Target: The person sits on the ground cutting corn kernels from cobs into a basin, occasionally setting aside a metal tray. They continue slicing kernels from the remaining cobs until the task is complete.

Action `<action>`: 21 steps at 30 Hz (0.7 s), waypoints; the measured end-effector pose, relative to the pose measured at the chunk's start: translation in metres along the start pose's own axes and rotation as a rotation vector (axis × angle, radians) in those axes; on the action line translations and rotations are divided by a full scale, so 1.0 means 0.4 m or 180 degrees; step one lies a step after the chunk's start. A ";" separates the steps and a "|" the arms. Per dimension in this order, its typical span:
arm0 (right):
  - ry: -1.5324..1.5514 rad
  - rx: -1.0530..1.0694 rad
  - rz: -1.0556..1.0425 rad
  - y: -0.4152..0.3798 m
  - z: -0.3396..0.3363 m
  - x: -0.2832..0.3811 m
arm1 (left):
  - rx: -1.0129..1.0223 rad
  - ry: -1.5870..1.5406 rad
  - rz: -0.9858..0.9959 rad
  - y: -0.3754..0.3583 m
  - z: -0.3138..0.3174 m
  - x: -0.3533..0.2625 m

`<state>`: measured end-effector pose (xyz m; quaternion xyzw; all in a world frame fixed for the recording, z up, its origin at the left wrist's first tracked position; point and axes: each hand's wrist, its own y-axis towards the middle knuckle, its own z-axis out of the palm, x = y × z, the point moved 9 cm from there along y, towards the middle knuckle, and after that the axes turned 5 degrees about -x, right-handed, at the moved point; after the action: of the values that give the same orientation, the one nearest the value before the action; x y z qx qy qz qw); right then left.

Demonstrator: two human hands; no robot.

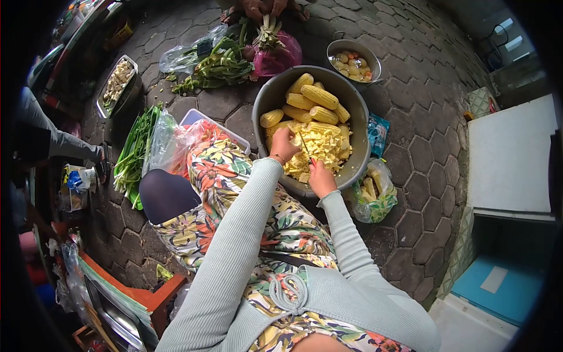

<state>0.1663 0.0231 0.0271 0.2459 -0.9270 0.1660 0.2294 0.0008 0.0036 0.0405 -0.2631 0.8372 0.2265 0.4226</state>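
A large grey tub (258, 111) holds whole corn cobs (319, 97) at its far side and a heap of cut corn kernels (331, 154) nearer me. Over the heap, my right hand (322, 179) is wrapped round the red handle of a knife (306, 148), its thin blade pointing away from me. My left hand (284, 145) is closed at the left of the blade, fingers round a pale, partly cut corn cob (297, 141). Much of that cob is hidden by the fingers.
Leafy greens (220, 69) and a pink bag (286, 53) lie beyond the tub, near another person's hands (264, 8). A metal pot (375, 61) of vegetables stands far right. A plastic bag (384, 193) sits against the tub; green onions (135, 144) lie left.
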 end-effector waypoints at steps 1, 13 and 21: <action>0.0010 -0.0009 -0.0068 0.000 -0.005 0.010 | 0.0054 0.0108 -0.0226 0.000 -0.001 0.013; -0.0030 -0.0007 -0.0073 0.014 -0.011 0.021 | 0.0506 -0.0111 -0.0453 -0.005 0.019 -0.003; -0.0126 0.0206 -0.0142 0.020 -0.020 0.020 | 0.0705 0.0331 -0.0601 -0.012 0.028 0.023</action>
<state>0.1586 0.0298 0.0362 0.2770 -0.9198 0.1858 0.2066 0.0058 0.0044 0.0259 -0.3038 0.8493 0.0781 0.4246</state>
